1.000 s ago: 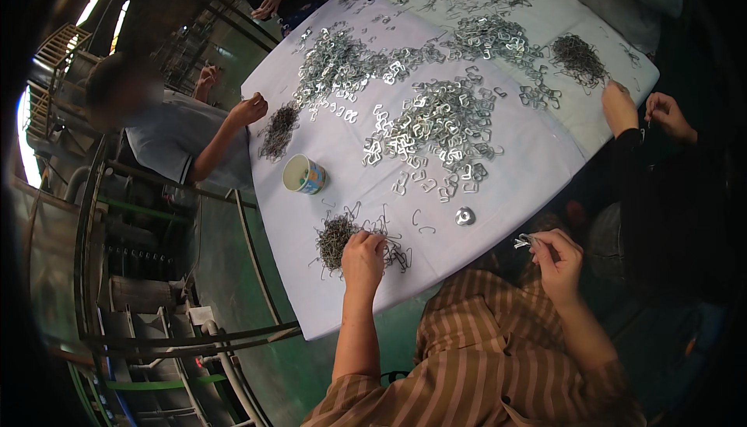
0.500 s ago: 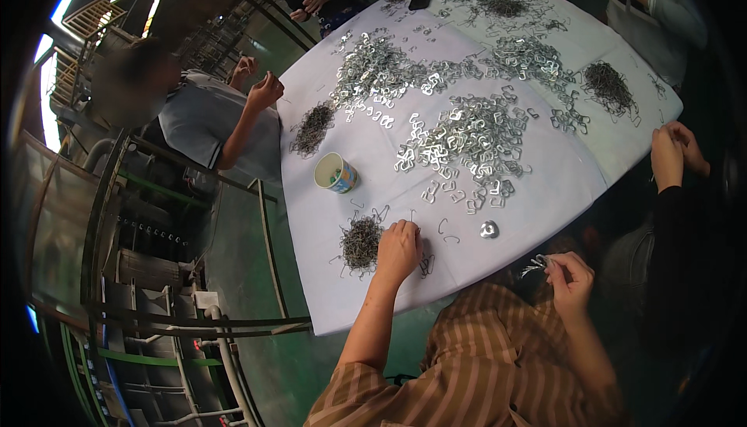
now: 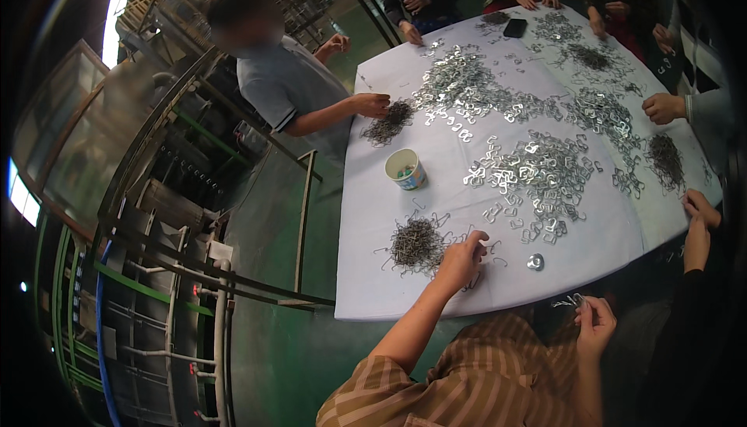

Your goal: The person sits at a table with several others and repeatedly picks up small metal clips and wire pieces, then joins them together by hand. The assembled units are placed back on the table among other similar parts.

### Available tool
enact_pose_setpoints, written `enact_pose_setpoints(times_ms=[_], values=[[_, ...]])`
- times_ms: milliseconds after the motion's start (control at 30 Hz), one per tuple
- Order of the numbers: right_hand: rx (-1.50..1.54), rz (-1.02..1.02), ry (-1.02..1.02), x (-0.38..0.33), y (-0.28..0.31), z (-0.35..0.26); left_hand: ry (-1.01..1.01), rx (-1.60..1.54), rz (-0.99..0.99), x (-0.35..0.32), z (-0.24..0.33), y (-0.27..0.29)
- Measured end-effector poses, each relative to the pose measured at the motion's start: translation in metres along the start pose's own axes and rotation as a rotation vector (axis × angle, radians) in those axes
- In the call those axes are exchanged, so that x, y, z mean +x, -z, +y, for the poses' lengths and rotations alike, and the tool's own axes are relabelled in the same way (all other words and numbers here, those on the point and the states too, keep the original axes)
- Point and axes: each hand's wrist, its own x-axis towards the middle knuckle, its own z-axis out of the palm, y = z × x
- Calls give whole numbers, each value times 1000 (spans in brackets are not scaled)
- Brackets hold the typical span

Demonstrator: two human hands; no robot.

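My left hand [image 3: 461,262] is low over the white table, its fingers curled together at the right side of a pile of dark wire hooks [image 3: 416,243]. Thin bits of wire show by its fingertips; whether one is pinched there I cannot make out. Beyond the table's near edge, my right hand [image 3: 596,324] is closed on several silver metal clips [image 3: 569,301], which stick out to the left of the fingers. Between the hands, on the tabletop, lies a small shiny round metal piece [image 3: 535,261].
The white-covered table [image 3: 373,287] bears heaps of silver metal clips [image 3: 537,174], more piles of dark wire hooks [image 3: 387,122], a paper cup [image 3: 406,170] with small green things inside, and a black phone [image 3: 514,28]. Co-workers' hands [image 3: 372,105] surround it. A metal frame [image 3: 307,217] stands left.
The view has swung left, so the table sits farther right in it. My left hand has shifted slightly away from the wire pile; my right hand still holds its clips.
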Motion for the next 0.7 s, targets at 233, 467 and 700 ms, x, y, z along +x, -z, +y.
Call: enact_pose_setpoints(times_ms=[233,467,700], values=[[20,-12,-5,-1,-1,0,-127,380,15,-7,-18,-15],[73,-18,-86,-5,-6,-3,-192,396,125,-11,-11,-14],[5,-85,-151,-4,-18,-15,57,-577,-109,-15,55,-2]])
